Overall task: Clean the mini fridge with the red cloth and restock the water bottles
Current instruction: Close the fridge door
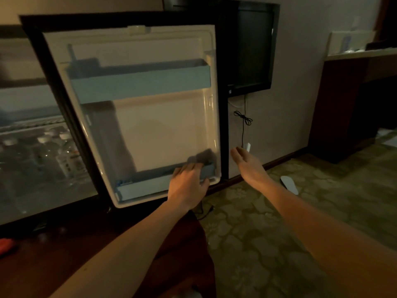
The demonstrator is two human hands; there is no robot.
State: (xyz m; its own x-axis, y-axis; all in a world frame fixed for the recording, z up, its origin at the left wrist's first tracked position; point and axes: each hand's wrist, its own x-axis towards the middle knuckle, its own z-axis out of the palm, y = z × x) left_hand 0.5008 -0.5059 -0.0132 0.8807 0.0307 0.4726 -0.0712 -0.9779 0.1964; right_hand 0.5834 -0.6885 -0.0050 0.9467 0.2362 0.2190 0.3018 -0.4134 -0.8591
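Dim warm indoor light, soft motion blur throughout, wide-angle bending at edges, dark shadow across the fridge door [150, 125]

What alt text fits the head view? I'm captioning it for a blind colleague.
A person's left hand grips the lower shelf at the bottom corner of an open mini fridge door, while the right hand hovers open beside it. Water bottles stand inside the fridge at left, and a red cloth lies at the left edge.
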